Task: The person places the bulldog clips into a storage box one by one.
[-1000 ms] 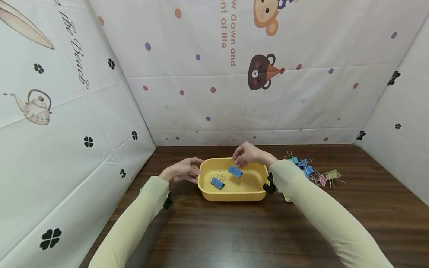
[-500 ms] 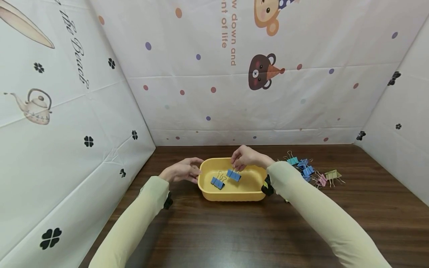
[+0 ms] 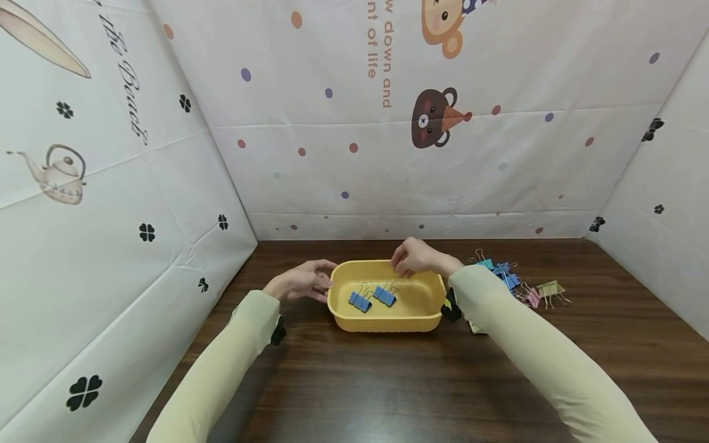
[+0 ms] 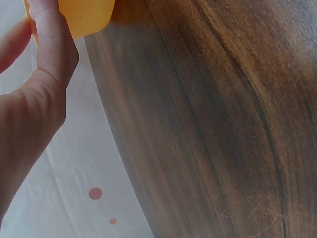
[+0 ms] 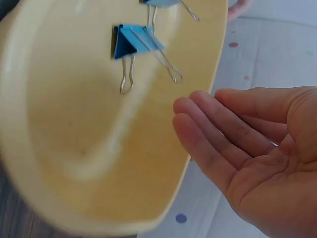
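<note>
Yellow tray (image 3: pixel 388 325) near back edge of worktop (image 3: pixel 388 381), two blue clips (image 3: pixel 384 296) inside.
Right hand (image 3: pixel 420 257) over rear rim, fingers relaxed, apart from clips; left hand (image 3: pixel 301 283) loosely spread, touching tray's left end.

two blue clips (image 3: pixel 384 296) lie in a yellow tray (image 3: pixel 386 324).

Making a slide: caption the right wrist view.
Empty right hand near two blue binder clips in a yellow tray.

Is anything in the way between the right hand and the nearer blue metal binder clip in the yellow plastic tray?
Nothing visible: in the right wrist view, only open space separates the right hand from that blue metal clip; one silver wire handle slants toward the hand.
</note>
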### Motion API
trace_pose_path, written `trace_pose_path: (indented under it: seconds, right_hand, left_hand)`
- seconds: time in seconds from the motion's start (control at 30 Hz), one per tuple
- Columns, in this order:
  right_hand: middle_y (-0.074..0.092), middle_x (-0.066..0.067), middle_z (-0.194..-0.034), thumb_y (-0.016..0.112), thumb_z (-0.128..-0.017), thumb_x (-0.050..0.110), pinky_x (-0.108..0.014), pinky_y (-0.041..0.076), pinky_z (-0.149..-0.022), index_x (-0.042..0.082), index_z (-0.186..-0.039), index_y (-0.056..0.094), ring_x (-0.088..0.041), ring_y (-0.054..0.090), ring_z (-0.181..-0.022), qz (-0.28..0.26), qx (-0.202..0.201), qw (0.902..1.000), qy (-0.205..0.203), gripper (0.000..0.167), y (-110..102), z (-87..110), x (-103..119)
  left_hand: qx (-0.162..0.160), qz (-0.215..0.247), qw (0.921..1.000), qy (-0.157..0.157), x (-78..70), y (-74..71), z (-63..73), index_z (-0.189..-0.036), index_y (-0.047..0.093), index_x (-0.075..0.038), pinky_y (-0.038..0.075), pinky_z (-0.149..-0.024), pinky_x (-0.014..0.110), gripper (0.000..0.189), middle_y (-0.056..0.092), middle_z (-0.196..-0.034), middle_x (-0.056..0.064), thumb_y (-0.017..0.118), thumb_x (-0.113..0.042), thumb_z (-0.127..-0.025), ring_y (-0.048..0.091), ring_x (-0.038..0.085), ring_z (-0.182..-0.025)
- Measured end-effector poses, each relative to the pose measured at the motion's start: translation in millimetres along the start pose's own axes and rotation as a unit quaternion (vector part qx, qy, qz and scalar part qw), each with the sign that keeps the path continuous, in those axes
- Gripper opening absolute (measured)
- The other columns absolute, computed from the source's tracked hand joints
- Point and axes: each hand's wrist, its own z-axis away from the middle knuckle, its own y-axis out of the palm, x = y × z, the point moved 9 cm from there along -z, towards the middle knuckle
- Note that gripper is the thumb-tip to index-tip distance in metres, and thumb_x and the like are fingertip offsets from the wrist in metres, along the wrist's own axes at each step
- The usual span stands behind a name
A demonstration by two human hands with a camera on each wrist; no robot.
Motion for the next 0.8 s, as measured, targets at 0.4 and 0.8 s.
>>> trace_pose_path:
  seconds: [0.4, 0.8]
  right_hand:
    - [0.070, -0.025, -0.099, 0.057, -0.094, 0.004, -0.032, 0.060, -0.070, -0.010, -0.108, 0.065, -0.028, 0.069, -0.079, 0.018, -0.108, 0.9940, 0.004, 0.021, -66, 26.4, -38]
    - [0.069, -0.026, -0.093, 0.061, -0.089, 0.005, -0.038, 0.054, -0.063, -0.010, -0.100, 0.069, -0.026, 0.063, -0.070, 0.170, -0.142, 0.9747, 0.034, 0.020, -77, 46.3, -87]
  left_hand:
    - [-0.007, -0.003, 1.0000, -0.002, -1.2, -0.2, -2.2, -0.148, 0.031, -0.009, 0.060, -0.077, 0.038, 0.059, 0.056, -0.121, 0.029, 0.054, 0.000, -0.095, 0.067, 0.023, -0.087]
    - [-0.007, -0.004, 1.0000, -0.004, 0.3, 0.6, -0.4, -0.148, 0.029, -0.008, 0.060, -0.075, 0.036, 0.061, 0.061, -0.109, 0.022, 0.055, 0.001, -0.094, 0.066, 0.021, -0.081]
